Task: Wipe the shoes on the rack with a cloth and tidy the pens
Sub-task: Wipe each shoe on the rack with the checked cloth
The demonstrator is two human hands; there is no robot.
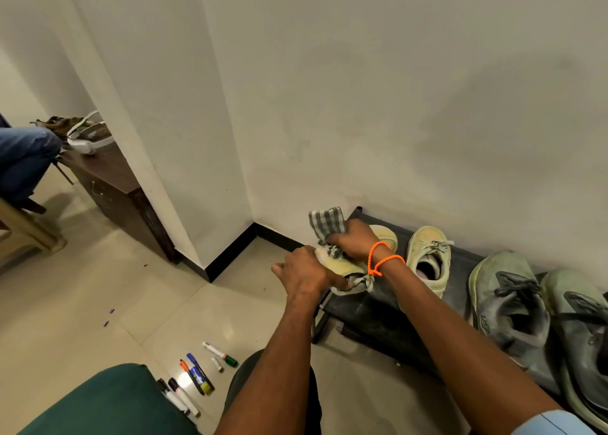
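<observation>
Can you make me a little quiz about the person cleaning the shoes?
1. True or false: the right hand holds the checked cloth against the yellow shoe.
2. Where do the pens lie? A) on the rack B) on the floor C) in a cup
3. Fill in: the left hand steadies the yellow shoe at the end of the black ____.

Key: 1 true; 2 B; 3 rack.
</observation>
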